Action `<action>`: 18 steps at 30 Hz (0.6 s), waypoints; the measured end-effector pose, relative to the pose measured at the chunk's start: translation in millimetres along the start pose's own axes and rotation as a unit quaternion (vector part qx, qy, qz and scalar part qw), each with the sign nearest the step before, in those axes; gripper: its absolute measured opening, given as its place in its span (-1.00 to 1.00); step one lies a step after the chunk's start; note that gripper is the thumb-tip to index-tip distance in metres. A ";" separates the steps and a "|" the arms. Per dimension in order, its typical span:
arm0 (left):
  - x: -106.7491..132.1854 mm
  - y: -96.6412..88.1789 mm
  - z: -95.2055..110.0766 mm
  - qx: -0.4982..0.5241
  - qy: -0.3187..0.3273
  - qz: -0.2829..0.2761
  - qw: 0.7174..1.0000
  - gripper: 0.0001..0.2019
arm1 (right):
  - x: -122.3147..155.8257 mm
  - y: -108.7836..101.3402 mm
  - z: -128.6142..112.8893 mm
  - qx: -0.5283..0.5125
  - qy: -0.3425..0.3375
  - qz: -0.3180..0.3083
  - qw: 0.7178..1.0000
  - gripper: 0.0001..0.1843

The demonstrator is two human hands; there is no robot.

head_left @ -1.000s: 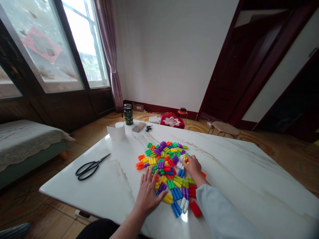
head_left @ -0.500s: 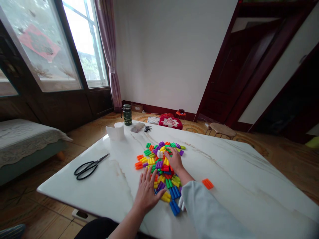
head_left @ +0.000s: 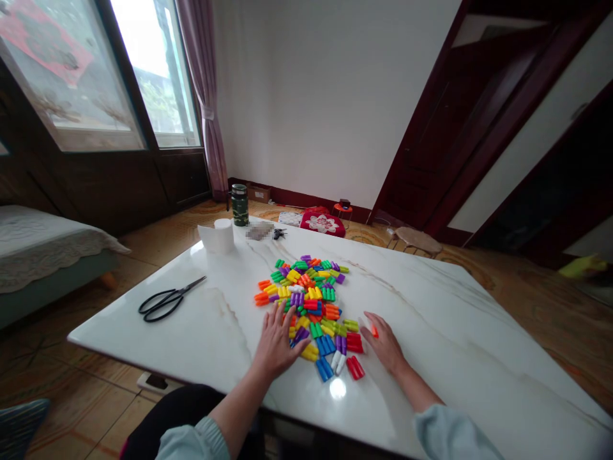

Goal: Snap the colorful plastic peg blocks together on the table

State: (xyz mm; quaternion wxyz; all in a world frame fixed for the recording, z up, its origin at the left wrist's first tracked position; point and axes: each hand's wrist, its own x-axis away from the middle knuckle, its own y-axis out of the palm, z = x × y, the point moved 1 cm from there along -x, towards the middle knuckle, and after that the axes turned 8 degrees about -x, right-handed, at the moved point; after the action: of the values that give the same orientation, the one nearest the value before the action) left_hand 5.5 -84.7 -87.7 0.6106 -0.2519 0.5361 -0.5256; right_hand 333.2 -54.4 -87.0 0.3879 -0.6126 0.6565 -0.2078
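**Left grip (head_left: pixel 278 342) open, right grip (head_left: pixel 385 342) unclear**

The left lies splayed just beside the plastic peg blocks (head_left: pixel 306 300), heaped mid-way along the marble bench (head_left: pixel 454 358). The right's fingertips meet an orange block (head_left: pixel 374 331), hold unclear. Blocks seem light, stiff, slick: pinch across the barrel.

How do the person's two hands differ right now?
The left hand has its fingers spread wide; the right hand has its fingers closer together. The left hand lies beside the colourful plastic blocks, while the right hand has a small orange piece at its fingertips. Both are palm-down on the white marble table.
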 end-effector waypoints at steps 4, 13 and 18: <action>0.0 0.1 -0.1 -0.002 0.005 0.008 1.000 -0.23 | 42.1 13.8 -28.9 0.004 -0.087 -0.074 0.993 -0.07; 0.3 -0.3 0.2 -0.006 0.003 0.001 1.000 -0.24 | 31.0 5.6 -43.3 0.112 -0.143 -0.105 0.978 -0.21; 0.3 -0.4 0.4 -0.006 0.001 0.001 1.000 -0.25 | 28.7 1.8 -53.4 0.100 -0.183 -0.103 0.973 -0.46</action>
State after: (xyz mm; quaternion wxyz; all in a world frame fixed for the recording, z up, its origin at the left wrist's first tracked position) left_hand 5.7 -85.2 -87.3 0.6091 -0.2546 0.5403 -0.5217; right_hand 292.6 -92.7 -63.0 0.5375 -0.6626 0.4836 -0.1955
